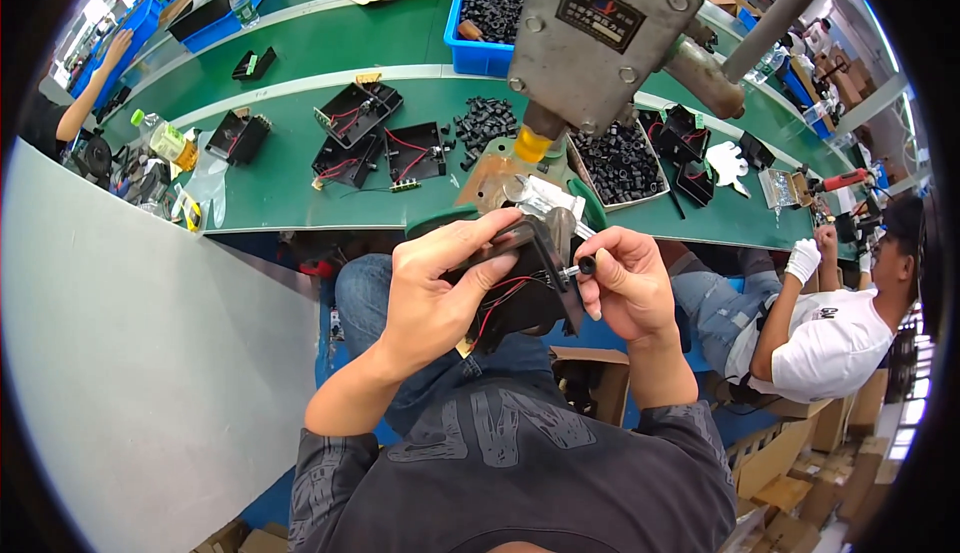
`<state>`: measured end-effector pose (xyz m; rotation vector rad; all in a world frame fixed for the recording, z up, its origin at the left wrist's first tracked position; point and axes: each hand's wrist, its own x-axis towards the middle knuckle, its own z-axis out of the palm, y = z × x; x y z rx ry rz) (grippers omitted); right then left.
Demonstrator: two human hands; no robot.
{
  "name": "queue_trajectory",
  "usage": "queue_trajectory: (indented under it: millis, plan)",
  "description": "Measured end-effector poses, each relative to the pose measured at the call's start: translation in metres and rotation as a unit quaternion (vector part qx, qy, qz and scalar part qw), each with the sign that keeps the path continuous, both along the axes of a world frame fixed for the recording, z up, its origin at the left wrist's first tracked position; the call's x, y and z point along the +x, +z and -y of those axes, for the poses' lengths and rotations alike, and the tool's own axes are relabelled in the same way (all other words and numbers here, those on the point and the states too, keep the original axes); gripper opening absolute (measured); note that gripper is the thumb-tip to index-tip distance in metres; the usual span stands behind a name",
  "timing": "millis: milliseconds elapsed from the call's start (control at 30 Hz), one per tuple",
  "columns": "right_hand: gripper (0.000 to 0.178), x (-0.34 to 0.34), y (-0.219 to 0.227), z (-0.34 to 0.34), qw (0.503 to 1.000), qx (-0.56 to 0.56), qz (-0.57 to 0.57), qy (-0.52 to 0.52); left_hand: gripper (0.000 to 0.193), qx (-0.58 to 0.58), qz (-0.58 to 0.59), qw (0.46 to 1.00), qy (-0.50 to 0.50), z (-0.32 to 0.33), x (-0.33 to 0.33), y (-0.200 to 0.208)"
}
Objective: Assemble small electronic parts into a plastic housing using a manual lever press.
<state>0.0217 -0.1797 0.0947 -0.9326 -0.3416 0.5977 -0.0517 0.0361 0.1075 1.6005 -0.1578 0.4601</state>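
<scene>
My left hand [435, 278] is closed round a black plastic housing [520, 305], thumb and fingers on its upper edge. Thin red wires run inside the housing. At its right side, my right hand [635, 288] pinches a small round black knob [587, 265] between thumb and fingertips. The knob is at the end of a short metal shaft that sticks out of the housing; whether it is seated on the shaft I cannot tell. Both hands are just in front of a grey metal press [600, 53] with a yellow-tipped ram [532, 144].
A carton of small black knobs [618, 163] and a loose heap of knobs [484, 125] flank the press. Wired black housings [360, 113] lie on the green bench [285, 198]. A blue bin [480, 58] stands behind. At right sits a co-worker [820, 343] wearing white gloves.
</scene>
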Motion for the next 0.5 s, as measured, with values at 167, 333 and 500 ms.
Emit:
queue_trajectory:
  millis: [167,333,500]
  plan:
    - [0.018,0.0006,-0.0012,-0.0010,1.000,0.008,-0.025,0.013,0.040,0.020,0.009,1.000,0.000,-0.0009,-0.0006,-0.0009]
    - [0.018,0.0009,0.0016,-0.0020,0.999,0.013,-0.034,0.018,0.041,0.045,0.015,0.999,0.003,-0.0017,0.0002,-0.0012]
    - [0.017,0.0010,0.0027,-0.0008,0.999,-0.027,0.017,-0.001,0.042,0.084,0.027,0.996,0.006,-0.0012,0.0013,0.0007]
